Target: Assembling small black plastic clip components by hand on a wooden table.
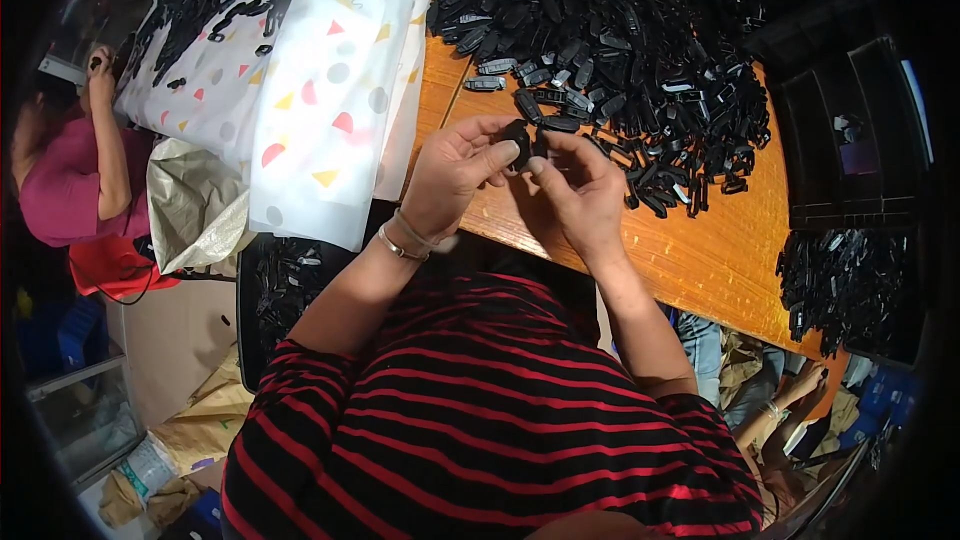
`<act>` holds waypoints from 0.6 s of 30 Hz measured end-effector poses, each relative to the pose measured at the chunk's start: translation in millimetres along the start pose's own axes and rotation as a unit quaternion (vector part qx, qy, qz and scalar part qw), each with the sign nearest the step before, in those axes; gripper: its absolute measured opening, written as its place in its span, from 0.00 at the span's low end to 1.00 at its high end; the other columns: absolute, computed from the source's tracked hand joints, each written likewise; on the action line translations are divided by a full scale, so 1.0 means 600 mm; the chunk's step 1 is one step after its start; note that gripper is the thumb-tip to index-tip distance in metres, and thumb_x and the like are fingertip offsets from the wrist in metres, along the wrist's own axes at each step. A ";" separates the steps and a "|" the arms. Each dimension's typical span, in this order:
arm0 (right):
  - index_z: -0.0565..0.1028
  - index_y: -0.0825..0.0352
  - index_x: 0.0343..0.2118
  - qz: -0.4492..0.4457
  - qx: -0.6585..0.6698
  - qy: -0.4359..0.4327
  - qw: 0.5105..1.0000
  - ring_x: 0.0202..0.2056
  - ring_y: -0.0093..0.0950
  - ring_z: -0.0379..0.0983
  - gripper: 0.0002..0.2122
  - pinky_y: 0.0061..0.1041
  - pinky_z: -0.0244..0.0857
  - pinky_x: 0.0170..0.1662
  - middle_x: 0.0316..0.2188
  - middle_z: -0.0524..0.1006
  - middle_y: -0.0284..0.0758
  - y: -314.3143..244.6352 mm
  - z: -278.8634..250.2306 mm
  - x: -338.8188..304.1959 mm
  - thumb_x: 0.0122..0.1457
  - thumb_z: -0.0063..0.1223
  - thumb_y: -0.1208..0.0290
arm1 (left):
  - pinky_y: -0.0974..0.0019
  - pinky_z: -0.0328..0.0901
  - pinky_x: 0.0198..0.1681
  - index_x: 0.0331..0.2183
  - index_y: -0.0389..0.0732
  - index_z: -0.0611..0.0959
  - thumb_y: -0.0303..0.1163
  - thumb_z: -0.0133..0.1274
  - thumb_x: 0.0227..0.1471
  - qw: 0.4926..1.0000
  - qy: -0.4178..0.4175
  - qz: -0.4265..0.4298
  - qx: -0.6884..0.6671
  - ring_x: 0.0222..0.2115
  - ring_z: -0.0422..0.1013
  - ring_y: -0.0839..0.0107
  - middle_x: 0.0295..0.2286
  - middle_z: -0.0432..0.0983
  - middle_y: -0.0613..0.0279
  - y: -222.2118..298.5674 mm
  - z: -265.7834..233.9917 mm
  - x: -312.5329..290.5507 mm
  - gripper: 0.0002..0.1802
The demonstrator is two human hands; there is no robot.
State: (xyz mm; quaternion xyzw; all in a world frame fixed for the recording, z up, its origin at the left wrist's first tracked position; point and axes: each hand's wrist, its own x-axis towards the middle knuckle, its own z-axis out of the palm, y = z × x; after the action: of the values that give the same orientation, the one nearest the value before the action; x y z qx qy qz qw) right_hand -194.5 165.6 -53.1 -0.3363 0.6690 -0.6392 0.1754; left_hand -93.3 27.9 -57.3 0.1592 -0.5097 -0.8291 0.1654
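Observation:
Over the near edge of the wooden table [700, 265], my two hands meet in front of me. Thumb and fingers of my left hand [458, 168] pinch a small black plastic part [517, 143]. Close beside it, my right hand [582, 192] grips another small black plastic piece [540, 146] between thumb and forefinger. The two pieces are side by side; whether they touch, I cannot tell. Just beyond my fingers spreads a large heap of black plastic parts [600, 50], some with greyish, shiny faces.
A white patterned sheet [320, 110] covers the surface on the left, with more black parts on it. There a person in a magenta top [85, 185] works. Black parts fill a bin [850, 280] at right and a container [290, 285] by my left elbow. Another person's forearm [775, 410] shows lower right.

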 end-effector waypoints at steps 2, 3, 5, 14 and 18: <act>0.74 0.74 0.43 0.002 0.037 0.012 0.999 0.34 0.20 0.75 0.12 0.17 0.70 0.37 0.32 0.78 0.34 0.002 -0.003 0.002 0.56 0.56 0.81 | 0.80 0.64 0.32 0.46 0.34 0.76 0.25 0.53 0.54 1.000 -0.004 0.006 0.004 0.27 0.69 0.82 0.32 0.77 0.66 0.000 0.000 0.001 0.16; 0.74 0.74 0.43 0.002 0.037 0.013 0.999 0.34 0.20 0.75 0.12 0.17 0.70 0.37 0.32 0.78 0.34 -0.002 -0.002 0.003 0.56 0.56 0.81 | 0.80 0.64 0.32 0.46 0.34 0.76 0.25 0.53 0.54 1.000 0.005 0.011 0.001 0.27 0.69 0.83 0.32 0.77 0.66 -0.001 0.001 0.003 0.16; 0.74 0.75 0.43 0.001 0.000 -0.004 1.000 0.34 0.21 0.76 0.12 0.17 0.71 0.36 0.34 0.77 0.35 -0.014 0.004 0.004 0.56 0.57 0.81 | 0.80 0.64 0.32 0.46 0.34 0.76 0.24 0.54 0.54 1.000 0.013 0.015 -0.001 0.27 0.69 0.83 0.32 0.77 0.66 -0.003 0.001 0.005 0.16; 0.77 0.72 0.38 -0.080 -0.096 0.000 0.992 0.30 0.23 0.77 0.09 0.18 0.72 0.31 0.33 0.75 0.35 -0.002 0.002 0.006 0.53 0.59 0.80 | 0.80 0.67 0.34 0.47 0.30 0.76 0.22 0.52 0.55 0.994 -0.009 0.081 0.079 0.31 0.72 0.83 0.30 0.78 0.66 -0.010 0.001 0.005 0.17; 0.77 0.70 0.35 -0.167 -0.210 0.031 0.963 0.26 0.28 0.75 0.11 0.21 0.68 0.27 0.28 0.74 0.37 0.013 0.013 0.003 0.47 0.62 0.81 | 0.81 0.65 0.32 0.47 0.31 0.77 0.23 0.53 0.54 0.987 0.018 0.070 0.146 0.28 0.70 0.85 0.29 0.77 0.68 -0.020 0.008 -0.011 0.17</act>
State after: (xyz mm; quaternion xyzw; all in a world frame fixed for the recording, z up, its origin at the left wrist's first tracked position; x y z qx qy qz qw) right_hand -192.5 158.4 -61.6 -0.4524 0.7278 -0.5147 -0.0288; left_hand -91.0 39.7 -65.4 0.1609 -0.6319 -0.7294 0.2070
